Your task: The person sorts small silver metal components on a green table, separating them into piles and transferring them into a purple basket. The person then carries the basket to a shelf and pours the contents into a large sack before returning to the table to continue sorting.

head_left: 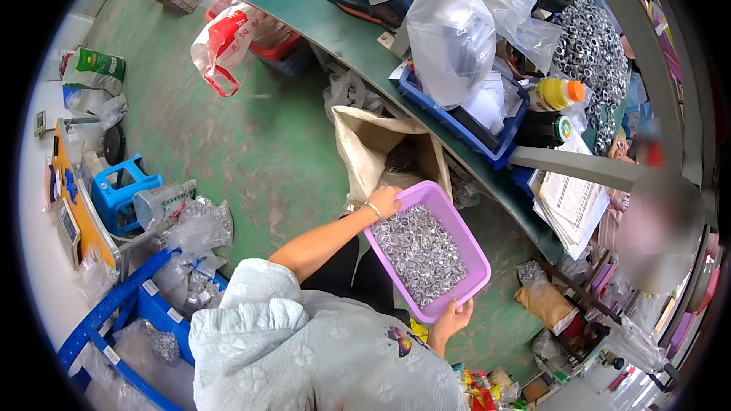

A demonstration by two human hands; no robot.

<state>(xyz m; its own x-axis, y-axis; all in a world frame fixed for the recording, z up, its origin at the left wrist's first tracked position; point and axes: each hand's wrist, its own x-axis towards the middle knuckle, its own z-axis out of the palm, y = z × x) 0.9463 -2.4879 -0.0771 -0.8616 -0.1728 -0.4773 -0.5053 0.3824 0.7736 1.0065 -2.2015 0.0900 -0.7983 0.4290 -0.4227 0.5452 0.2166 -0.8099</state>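
A purple plastic basin [478, 259] full of small shiny metal rings [420, 253] is held between my two hands, tilted a little. My left hand [384, 202] grips its upper left rim, fingers curled over the edge, with a bracelet at the wrist. On the lower right rim my right hand [452, 318] is closed, its thumb at the edge and its other fingers partly hidden under the basin. Just beyond the basin stands a beige sack [358, 144] with its mouth open; something dark lies inside, too shaded to name.
A green-topped table [335, 27] runs beyond the sack, bearing a blue tray [457, 128], a yellow bottle [560, 94] and a heap of metal rings [590, 46]. A blue rack [126, 297] stands at left near a blue stool [122, 190]. Filled bags [544, 304] lie at right.
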